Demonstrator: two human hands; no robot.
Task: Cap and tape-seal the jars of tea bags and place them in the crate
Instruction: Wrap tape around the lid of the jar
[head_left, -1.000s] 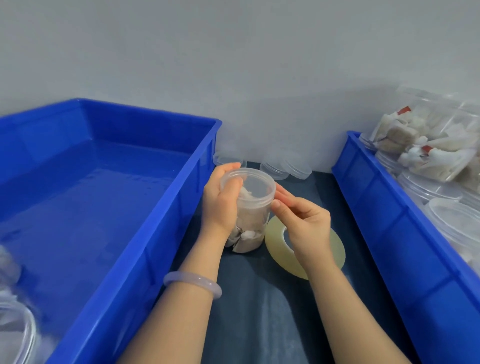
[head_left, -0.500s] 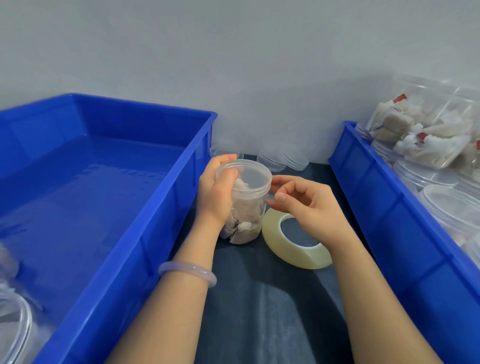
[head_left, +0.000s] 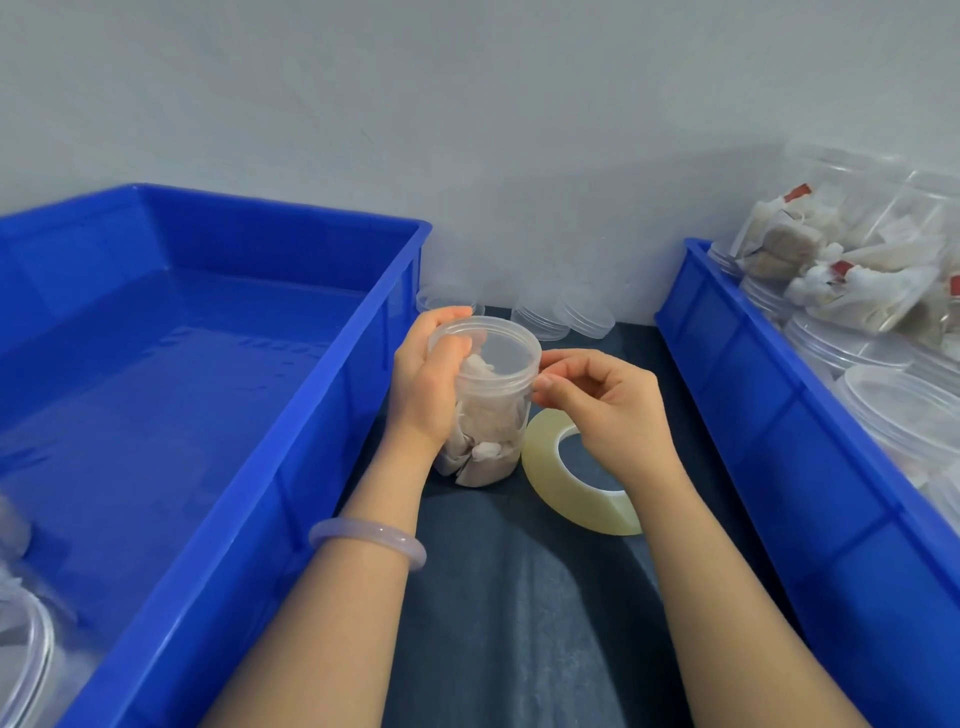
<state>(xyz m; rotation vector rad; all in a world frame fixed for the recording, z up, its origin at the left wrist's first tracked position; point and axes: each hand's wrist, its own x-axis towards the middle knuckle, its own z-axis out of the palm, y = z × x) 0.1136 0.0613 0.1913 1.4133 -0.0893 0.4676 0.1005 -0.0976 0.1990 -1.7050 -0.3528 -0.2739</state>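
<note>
**Tea-bag jar gripped between the crates**

On the dark bench (head_left: 519, 597), between the large blue crate (head_left: 363, 395) and a second crate (head_left: 779, 467), the capped jar (head_left: 488, 415) stands beside a tape roll (head_left: 540, 457). The left hand (head_left: 426, 374) grips its side; the right hand (head_left: 608, 410), fingers curled, pinches at its lid edge.

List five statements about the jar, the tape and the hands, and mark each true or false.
1. The left hand grips the jar of tea bags. True.
2. The jar is uncapped. False: a clear lid sits on it.
3. The tape roll lies on the dark table, right of the jar. True.
4. The right hand lies flat on the table. False: its curled fingers are at the lid's rim.
5. The jar stands inside a crate. False: it stands on the table between the left crate and the right crate.
</note>
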